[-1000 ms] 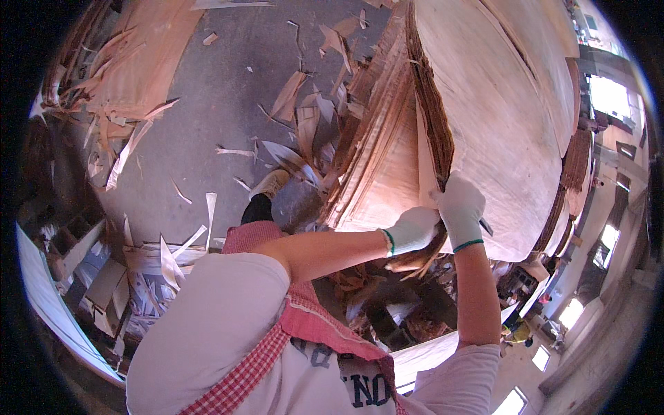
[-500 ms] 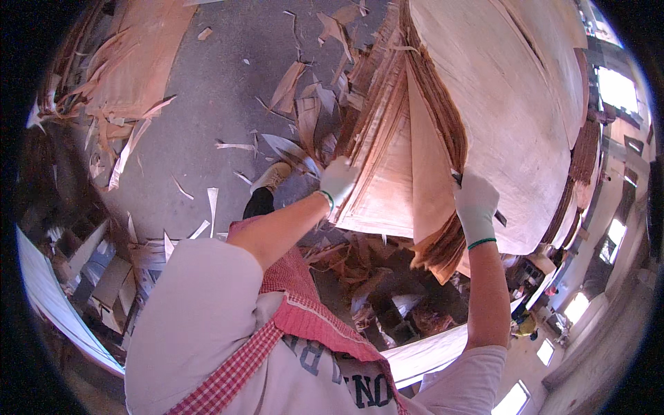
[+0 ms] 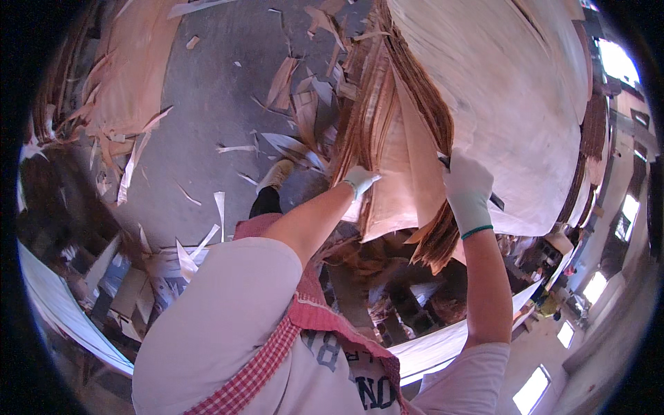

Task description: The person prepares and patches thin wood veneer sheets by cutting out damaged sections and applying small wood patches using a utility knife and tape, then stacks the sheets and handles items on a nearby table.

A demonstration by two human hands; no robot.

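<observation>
Grey floor littered with pale wood scraps opens out toward ten and eleven o'clock, inside what looks like a large workshop. Toward two o'clock from the middle of the view lies the main thing, a thick stack of veneer sheets, its broad pale face turned up and its rough brown edges fanned along the left side. Several of these layers hang down toward the centre, spread apart, with a pale inner face showing between the bundles. At three o'clock the gloved right hand is closed around a slim dark tool, which sticks out on both sides of the fist, just beside the ragged lower corner of the fanned layers. Close to the centre, toward one o'clock, the gloved left hand touches the hanging layers on their left side; whether its fingers are clamped on them I cannot tell. Farther out, a shoe stands on the floor at ten o'clock, and beyond it another pile of veneer lies in the same direction. A red checked apron crosses a white shirt at seven, and bright windows line the rim from two to five.
</observation>
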